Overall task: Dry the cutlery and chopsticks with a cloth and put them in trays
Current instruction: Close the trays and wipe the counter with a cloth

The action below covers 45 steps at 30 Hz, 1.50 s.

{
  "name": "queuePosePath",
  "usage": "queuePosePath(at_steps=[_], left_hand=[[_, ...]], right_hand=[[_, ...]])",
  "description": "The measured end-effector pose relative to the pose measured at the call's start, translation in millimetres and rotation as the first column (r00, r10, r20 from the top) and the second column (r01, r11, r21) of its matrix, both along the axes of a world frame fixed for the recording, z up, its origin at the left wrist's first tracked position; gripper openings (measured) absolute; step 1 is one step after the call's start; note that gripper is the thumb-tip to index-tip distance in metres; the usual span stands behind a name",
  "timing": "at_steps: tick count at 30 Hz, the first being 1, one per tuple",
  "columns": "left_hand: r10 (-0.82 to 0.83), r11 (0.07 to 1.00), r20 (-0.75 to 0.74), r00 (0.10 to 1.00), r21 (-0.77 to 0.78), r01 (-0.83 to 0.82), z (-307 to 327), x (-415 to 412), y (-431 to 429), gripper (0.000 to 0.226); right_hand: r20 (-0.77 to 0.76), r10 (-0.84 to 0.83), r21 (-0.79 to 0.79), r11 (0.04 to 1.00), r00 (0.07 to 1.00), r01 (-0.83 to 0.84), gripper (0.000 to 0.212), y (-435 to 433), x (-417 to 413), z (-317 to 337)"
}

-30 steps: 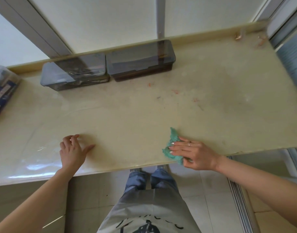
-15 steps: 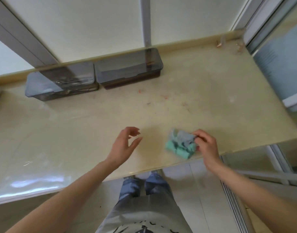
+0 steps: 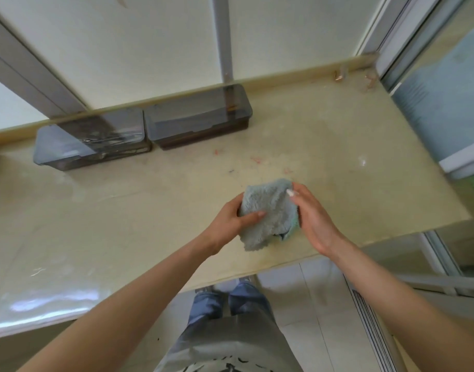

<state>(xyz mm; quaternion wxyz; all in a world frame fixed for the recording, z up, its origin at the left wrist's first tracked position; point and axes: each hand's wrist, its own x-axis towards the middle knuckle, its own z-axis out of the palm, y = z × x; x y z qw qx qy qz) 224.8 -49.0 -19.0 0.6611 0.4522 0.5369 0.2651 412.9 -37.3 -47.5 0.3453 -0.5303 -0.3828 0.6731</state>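
A: What's threatening this step?

B: Both hands are holding the cloth (image 3: 270, 210): left hand (image 3: 230, 221) gripping its left side, right hand (image 3: 313, 218) clamping its right. No hand is free for cutlery. The left tray (image 3: 90, 140) and right tray (image 3: 198, 122) are looking lidded, so I'm expecting fumbling.

A: Cloth?

B: Looking pale teal, fluffy and bunched. It's being held well in front of the right tray, nearer the person.
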Motion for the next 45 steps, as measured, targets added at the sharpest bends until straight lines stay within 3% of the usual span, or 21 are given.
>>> queuePosePath(at_steps=[2, 4, 6, 9, 10, 11, 12, 13, 14, 15, 16, 18, 20, 22, 28, 34, 36, 39, 45], left_hand=[[0.023, 1.000, 0.034, 0.999, 0.015, -0.024, 4.5, -0.1, 1.1, 0.038], [0.091, 0.995, 0.067, 0.994, 0.044, -0.094, 9.8, -1.2, 1.0, 0.032], [0.222, 0.969, 0.074, 0.972, 0.096, -0.228, 8.7, -6.6, 2.7, 0.026], [0.336, 0.930, -0.139, 0.932, 0.208, -0.304, -10.3, -24.6, 10.1, 0.031], [0.283, 0.952, -0.309, 0.908, 0.207, -0.226, -21.0, -32.2, 13.1, 0.040], [0.170, 0.982, -0.531, 0.830, 0.161, -0.097, -32.3, -39.4, 14.6, 0.053], [0.056, 0.994, -0.721, 0.691, 0.102, 0.025, -42.8, -44.6, 13.3, 0.068], [0.022, 0.990, -0.839, 0.544, 0.093, 0.104, -49.5, -46.5, 10.0, 0.078], [0.072, 0.974, -0.895, 0.439, 0.157, 0.161, -52.9, -46.1, 5.8, 0.080], [0.151, 0.946, -0.905, 0.397, 0.250, 0.208, -53.7, -43.9, 1.4, 0.077], [0.209, 0.917, -0.893, 0.398, 0.320, 0.238, -53.9, -41.0, -3.2, 0.070], [0.227, 0.907, -0.882, 0.414, 0.346, 0.240, -57.0, -38.9, -11.4, 0.055], [0.194, 0.939, -0.889, 0.415, 0.291, 0.185, -62.0, -45.6, -19.3, 0.049], [0.183, 0.958, -0.899, 0.398, 0.254, 0.133, -66.7, -63.4, -30.3, 0.049], [0.331, 0.943, -0.857, 0.394, 0.312, -0.113, -70.1, -144.8, -76.3, 0.039], [0.377, 0.925, -0.836, 0.398, 0.321, -0.203, -76.4, -198.5, -104.9, 0.038], [0.383, 0.923, -0.831, 0.404, 0.324, -0.208, -76.6, -209.9, -113.9, 0.037], [0.389, 0.920, -0.847, 0.361, 0.337, -0.200, -76.2, -230.2, -129.2, 0.039], [0.389, 0.897, -0.889, 0.240, 0.306, -0.318, -71.0, -309.6, -163.2, 0.044]], right_hand=[[-0.049, 0.182, -0.079, 0.980, 0.982, -0.185, 0.073, -6.1, -2.2, -2.3], [-0.176, 0.213, -0.125, 0.964, 0.961, -0.237, 0.079, -9.3, -3.7, -2.4], [-0.171, 0.260, -0.048, 0.961, 0.950, -0.272, 0.077, -5.2, 2.3, 1.0], [0.185, 0.310, 0.069, 0.943, 0.933, -0.327, 0.068, 10.2, 11.4, -3.9], [0.397, 0.296, 0.079, 0.932, 0.869, -0.354, 0.065, 12.9, 11.8, -9.2], [0.621, 0.260, 0.103, 0.909, 0.740, -0.405, 0.064, 12.7, 10.1, -15.6], [0.784, 0.202, 0.140, 0.863, 0.587, -0.485, 0.064, 9.8, 5.8, -20.8], [0.862, 0.118, 0.215, 0.796, 0.492, -0.567, 0.063, 5.4, 0.8, -25.7], [0.883, 0.045, 0.305, 0.704, 0.468, -0.642, 0.062, 1.6, -5.9, -29.9], [0.885, 0.009, 0.370, 0.594, 0.466, -0.714, 0.061, -0.8, -13.0, -35.8], [0.898, 0.003, 0.387, 0.468, 0.440, -0.794, 0.063, -1.7, -21.5, -40.8], [0.956, 0.041, 0.271, 0.263, 0.291, -0.926, 0.068, 0.8, -41.1, -56.8], [0.983, 0.064, 0.162, 0.157, 0.174, -0.974, 0.071, 3.5, -55.4, -78.7], [0.991, 0.047, 0.121, 0.122, 0.128, -0.985, 0.069, 4.2, -58.7, -92.9], [0.989, -0.012, 0.146, 0.220, 0.147, -0.964, 0.056, 1.0, -72.4, -97.3], [0.981, -0.083, 0.193, 0.541, 0.177, -0.818, 0.054, 40.6, -143.1, -102.0], [0.981, -0.078, 0.190, 0.576, 0.178, -0.795, 0.059, 58.3, -180.6, -98.4], [0.978, -0.039, 0.198, 0.505, 0.207, -0.840, 0.069, 68.5, -247.8, -96.7], [0.973, 0.074, 0.200, 0.206, 0.219, -0.958, 0.075, 32.8, -420.5, -92.9]])
